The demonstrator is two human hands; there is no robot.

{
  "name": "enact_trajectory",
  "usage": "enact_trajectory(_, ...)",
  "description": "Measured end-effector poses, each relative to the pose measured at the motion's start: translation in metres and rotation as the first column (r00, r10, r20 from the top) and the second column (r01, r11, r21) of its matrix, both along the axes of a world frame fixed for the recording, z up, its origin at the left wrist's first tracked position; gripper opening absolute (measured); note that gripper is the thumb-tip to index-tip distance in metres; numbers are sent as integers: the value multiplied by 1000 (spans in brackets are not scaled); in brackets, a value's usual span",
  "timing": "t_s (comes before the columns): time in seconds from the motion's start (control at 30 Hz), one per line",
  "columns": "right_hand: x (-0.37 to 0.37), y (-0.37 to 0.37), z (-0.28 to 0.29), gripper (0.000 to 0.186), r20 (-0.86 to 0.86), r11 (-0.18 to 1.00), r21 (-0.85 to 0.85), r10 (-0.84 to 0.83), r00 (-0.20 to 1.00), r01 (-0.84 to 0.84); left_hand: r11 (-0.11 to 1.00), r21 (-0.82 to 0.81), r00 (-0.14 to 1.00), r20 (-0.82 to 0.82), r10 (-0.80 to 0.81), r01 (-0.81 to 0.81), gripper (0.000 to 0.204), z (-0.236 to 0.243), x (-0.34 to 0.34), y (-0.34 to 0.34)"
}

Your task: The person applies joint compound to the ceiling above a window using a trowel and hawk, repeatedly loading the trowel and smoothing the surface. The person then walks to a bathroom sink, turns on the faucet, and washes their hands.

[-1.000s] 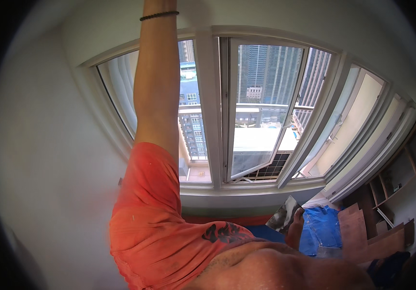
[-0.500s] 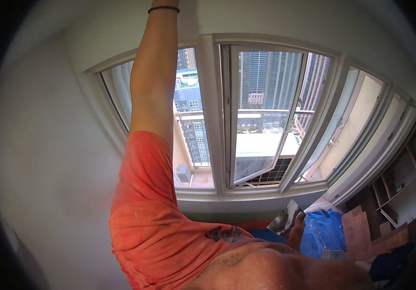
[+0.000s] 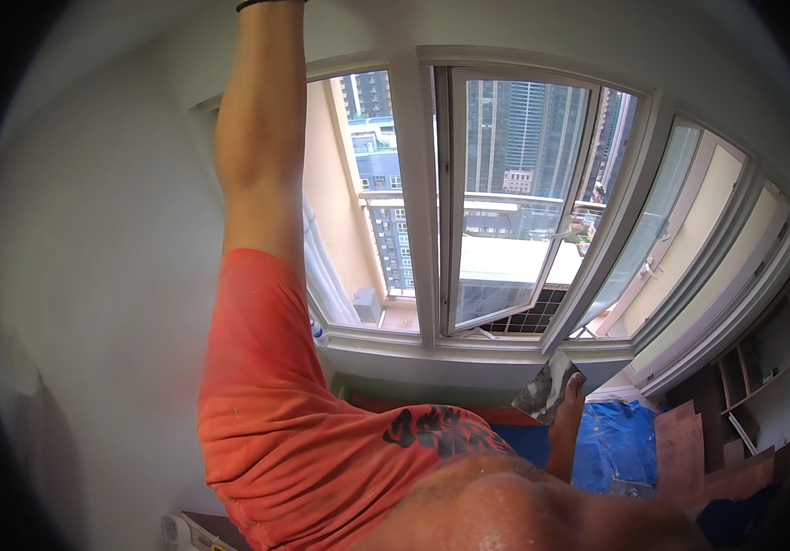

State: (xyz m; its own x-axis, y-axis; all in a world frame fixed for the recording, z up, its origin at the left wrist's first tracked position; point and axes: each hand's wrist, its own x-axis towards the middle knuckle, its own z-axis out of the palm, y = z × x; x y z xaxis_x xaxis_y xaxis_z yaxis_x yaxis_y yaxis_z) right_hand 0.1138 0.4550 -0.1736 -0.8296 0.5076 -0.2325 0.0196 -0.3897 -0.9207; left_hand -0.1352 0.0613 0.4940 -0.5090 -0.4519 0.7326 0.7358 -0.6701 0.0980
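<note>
My left arm [image 3: 257, 156], in a loose orange sleeve with a dark band at the wrist, reaches straight up past the top edge along the left of the windows [image 3: 519, 193]; its hand is out of view. At the lower right, my right hand [image 3: 571, 390] is closed on a grey-smeared square metal plate [image 3: 537, 395], held tilted below the window sill. Orange printed fabric and bare skin fill the bottom middle, hiding much of what lies beneath.
A white wall [image 3: 83, 230] stands at left, with a pale roll [image 3: 173, 531] low beside it. The middle window's sash is tilted open onto a balcony rail and tall buildings. At right are blue sheeting [image 3: 615, 441], brown boards [image 3: 679, 441] and wooden shelving [image 3: 771, 340].
My raised left arm has shifted left and further past the top edge. My right hand and the plate sit slightly higher. A pale roll has come into view at lower left.
</note>
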Motion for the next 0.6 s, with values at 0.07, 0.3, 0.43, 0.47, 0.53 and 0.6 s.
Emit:
enact_trajectory(0.07,2,0,12,66,-25,998,-38,58,998,-59,1000,-19,1000,-24,10,-10,23,5,45,-9)
enact_trajectory(0.3,-29,18,9,67,56,968,178,169,984,-176,972,-76,970,-121,211,-221,21,-12,193,-5)
enact_trajectory(0.43,-22,18,12,68,32,980,178,87,996,-91,919,30,916,-74,395,-394,18,-84,165,35)
enact_trajectory(0.47,-21,19,11,70,103,979,173,87,991,-104,937,24,932,-98,350,-350,17,-88,134,24)
enact_trajectory(0.53,-22,13,-1,71,45,986,109,123,991,-127,977,-86,969,-173,178,-195,17,-75,29,-47)
enact_trajectory(0.6,-18,15,-11,72,32,996,64,66,997,-68,994,-81,995,-67,74,-79,18,-69,-38,-28)
